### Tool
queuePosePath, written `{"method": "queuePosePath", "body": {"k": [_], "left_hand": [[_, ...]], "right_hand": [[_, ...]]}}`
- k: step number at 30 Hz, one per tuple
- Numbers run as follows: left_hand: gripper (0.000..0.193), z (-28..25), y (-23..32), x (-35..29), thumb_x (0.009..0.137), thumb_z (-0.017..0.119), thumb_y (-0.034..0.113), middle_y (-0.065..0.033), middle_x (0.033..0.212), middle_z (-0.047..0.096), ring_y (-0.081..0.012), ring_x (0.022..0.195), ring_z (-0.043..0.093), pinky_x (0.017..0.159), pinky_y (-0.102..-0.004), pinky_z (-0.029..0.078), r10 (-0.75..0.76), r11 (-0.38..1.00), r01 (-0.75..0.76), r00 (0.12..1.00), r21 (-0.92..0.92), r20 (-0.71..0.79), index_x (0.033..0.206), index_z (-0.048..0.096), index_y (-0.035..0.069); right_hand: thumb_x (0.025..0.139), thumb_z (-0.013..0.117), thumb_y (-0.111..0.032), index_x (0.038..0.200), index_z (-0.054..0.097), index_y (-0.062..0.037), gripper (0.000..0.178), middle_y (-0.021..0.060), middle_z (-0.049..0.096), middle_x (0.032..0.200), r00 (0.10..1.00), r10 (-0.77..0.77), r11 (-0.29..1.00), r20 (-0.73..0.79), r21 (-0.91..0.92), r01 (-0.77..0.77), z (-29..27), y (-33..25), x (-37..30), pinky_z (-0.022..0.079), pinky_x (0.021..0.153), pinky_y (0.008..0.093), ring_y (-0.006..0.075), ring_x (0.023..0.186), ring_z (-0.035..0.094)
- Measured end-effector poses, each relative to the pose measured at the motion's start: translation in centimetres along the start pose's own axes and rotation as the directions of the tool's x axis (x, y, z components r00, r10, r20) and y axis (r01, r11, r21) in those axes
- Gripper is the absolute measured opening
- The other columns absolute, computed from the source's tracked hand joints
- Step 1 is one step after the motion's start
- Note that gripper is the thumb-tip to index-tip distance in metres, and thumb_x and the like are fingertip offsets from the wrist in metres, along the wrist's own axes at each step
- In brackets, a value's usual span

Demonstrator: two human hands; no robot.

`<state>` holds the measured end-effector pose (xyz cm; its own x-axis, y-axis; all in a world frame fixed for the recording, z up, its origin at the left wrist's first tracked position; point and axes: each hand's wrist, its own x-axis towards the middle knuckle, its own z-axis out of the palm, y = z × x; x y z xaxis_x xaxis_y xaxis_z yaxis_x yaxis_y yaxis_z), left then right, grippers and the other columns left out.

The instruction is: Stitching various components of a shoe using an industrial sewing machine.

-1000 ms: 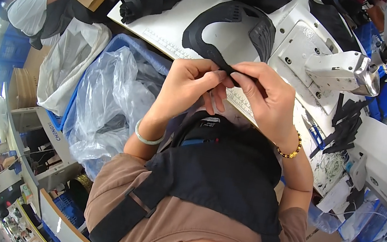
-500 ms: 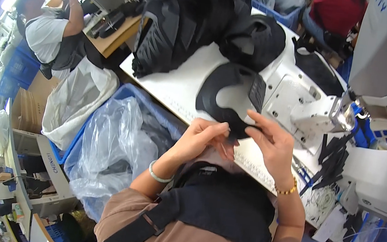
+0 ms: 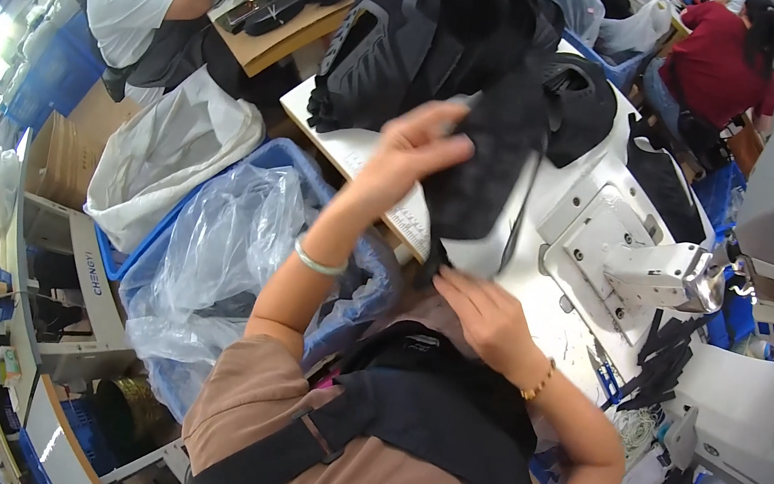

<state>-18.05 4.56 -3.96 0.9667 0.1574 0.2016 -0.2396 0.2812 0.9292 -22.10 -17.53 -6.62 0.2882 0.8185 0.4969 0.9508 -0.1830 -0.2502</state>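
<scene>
A black shoe upper (image 3: 480, 181) stands raised and blurred over the white machine table (image 3: 558, 183). My left hand (image 3: 411, 155) is at its upper left edge, thumb and fingers closed on it, though the fingertips are partly smeared. Low down, at the near end of the upper, my right hand (image 3: 485, 324) pinches a narrow black part; its fingertips are partly hidden. Behind the raised piece lie a large heap of black shoe uppers (image 3: 391, 55) and another black upper (image 3: 582, 96).
To the right stands a sewing machine with a white metal arm (image 3: 660, 273), beside black strips (image 3: 670, 343) and scissors (image 3: 604, 373). A blue bin holding clear plastic bags (image 3: 226, 237) is at my left, near a white sack (image 3: 173, 157). Two people work farther off.
The shoe upper has come up off the table and turned. My left hand has moved up and away along it; my right hand has moved down and left. The whole view has shifted slightly.
</scene>
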Motion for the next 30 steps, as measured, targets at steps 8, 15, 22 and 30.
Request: {"method": "queuePosePath", "body": {"k": [8, 15, 22, 30], "left_hand": [[0.025, -18.5, 1.5, 1.7, 0.09, 0.056, 0.015, -0.0052, 0.1, 0.063, -0.0138, 0.089, 0.06, 0.078, -0.0286, 0.05, 0.141, 0.975, -0.199, 0.893, -0.094, -0.428, 0.113, 0.057, 0.004], [0.019, -27.2, -0.6, 6.7, 0.093, 0.051, 0.018, -0.0071, 0.099, 0.063, -0.0122, 0.088, 0.06, 0.079, -0.0229, 0.046, 0.08, 0.982, -0.015, 0.937, 0.189, -0.341, 0.107, 0.053, 0.005], [0.026, -20.7, 0.3, 13.3, 0.094, 0.048, 0.03, 0.0046, 0.1, 0.051, -0.0063, 0.097, 0.045, 0.088, -0.0191, 0.032, 0.05, 0.888, 0.007, 0.992, 0.461, -0.112, 0.109, 0.052, 0.01], [0.025, -20.9, 1.1, 12.0, 0.096, 0.045, 0.029, 0.005, 0.098, 0.047, -0.0054, 0.095, 0.042, 0.088, -0.0179, 0.03, 0.142, 0.817, -0.092, 0.989, 0.569, -0.044, 0.109, 0.05, 0.009]], "right_hand": [[0.077, 0.053, -0.012, 0.102, 0.06, 0.003, 0.031, 0.0169, 0.062, 0.104, 0.97, -0.238, 0.918, -0.049, -0.336, 0.208, 13.3, 2.3, 14.3, 0.048, 0.084, 0.0324, 0.0269, 0.098, 0.06], [0.077, 0.051, -0.012, 0.104, 0.057, 0.01, 0.036, 0.0247, 0.06, 0.106, 0.992, -0.093, 0.859, -0.081, -0.511, 0.039, 18.0, 0.6, 18.0, 0.048, 0.078, 0.0317, 0.0308, 0.098, 0.059], [0.078, 0.05, -0.012, 0.113, 0.053, 0.0117, 0.042, 0.022, 0.062, 0.094, 0.982, 0.097, 0.866, -0.162, -0.472, -0.163, 18.4, 1.4, 20.0, 0.048, 0.075, 0.032, 0.0295, 0.087, 0.061], [0.084, 0.046, -0.016, 0.113, 0.056, 0.0065, 0.039, 0.0219, 0.051, 0.121, 0.994, -0.054, 0.872, 0.094, -0.481, 0.093, 17.4, 1.2, 18.9, 0.039, 0.091, 0.035, 0.0297, 0.113, 0.047]]}}
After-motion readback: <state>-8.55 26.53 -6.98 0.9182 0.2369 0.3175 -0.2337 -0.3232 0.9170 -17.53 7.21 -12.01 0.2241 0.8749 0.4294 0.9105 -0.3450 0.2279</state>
